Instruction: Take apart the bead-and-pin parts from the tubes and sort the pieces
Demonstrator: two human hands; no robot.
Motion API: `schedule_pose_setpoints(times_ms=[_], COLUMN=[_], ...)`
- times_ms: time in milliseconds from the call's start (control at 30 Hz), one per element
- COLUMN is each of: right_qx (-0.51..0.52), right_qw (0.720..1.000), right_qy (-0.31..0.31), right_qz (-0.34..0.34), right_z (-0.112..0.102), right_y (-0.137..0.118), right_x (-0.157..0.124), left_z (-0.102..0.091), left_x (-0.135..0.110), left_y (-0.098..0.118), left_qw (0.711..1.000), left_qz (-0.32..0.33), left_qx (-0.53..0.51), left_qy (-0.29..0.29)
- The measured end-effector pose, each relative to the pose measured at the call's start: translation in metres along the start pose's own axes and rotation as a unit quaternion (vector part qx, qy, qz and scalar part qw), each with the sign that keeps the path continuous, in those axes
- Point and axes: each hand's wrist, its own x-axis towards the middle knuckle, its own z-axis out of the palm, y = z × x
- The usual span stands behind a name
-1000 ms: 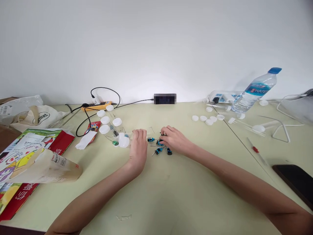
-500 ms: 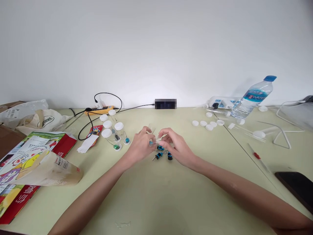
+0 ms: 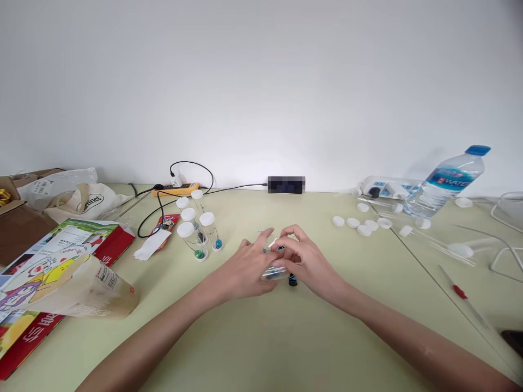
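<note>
Near five lidded tubes [image 3: 188, 214], left fingers [image 3: 265, 237] and right fingers [image 3: 295, 246] closed around one clear tube [image 3: 274, 271]

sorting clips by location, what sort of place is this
Probably an indoor work table against a plain wall; home, office or workshop, I can't tell. The signs are the orange power strip, the standing tubes with white caps and the water bottle on it.

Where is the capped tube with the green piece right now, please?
In the head view, the capped tube with the green piece stands left of the left hand, between the white paper and the capped tube with the bright blue piece.
</note>
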Motion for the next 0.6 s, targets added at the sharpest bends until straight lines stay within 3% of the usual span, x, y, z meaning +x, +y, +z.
schedule_pose_setpoints(times_ms=[133,300,367,433,500,567,600], right_qx=[-0.013,0.036,0.021,-0.039,-0.141,-0.266,-0.323], right_qw=[1.000,0.995,0.995,0.998,0.987,0.949,0.922], right_qy=[-0.025,-0.090,-0.094,-0.044,0.055,0.169,0.214], right_qz=[-0.004,0.013,0.006,-0.020,-0.044,-0.021,0.026], right_z=[-0.016,-0.032,-0.038,-0.050,-0.074,-0.106,-0.124], right_y=[-0.007,-0.010,-0.009,-0.006,-0.001,0.010,0.018], right_x=[0.005,0.008,0.011,0.016,0.022,0.028,0.030], left_z=[-0.004,0.004,0.001,-0.010,-0.030,-0.053,-0.065], left_x=[0.001,0.008,0.008,0.004,-0.003,-0.013,-0.019], left_y=[-0.002,-0.011,-0.014,-0.018,-0.023,-0.032,-0.038], left_qw=[0.992,0.942,0.935,0.941,0.941,0.925,0.916], left_qz=[0.040,-0.013,-0.031,-0.038,-0.050,-0.079,-0.098], left_qx=[-0.118,-0.276,-0.277,-0.225,-0.134,-0.041,-0.010], left_qy=[-0.014,0.192,0.221,0.248,0.307,0.370,0.389])
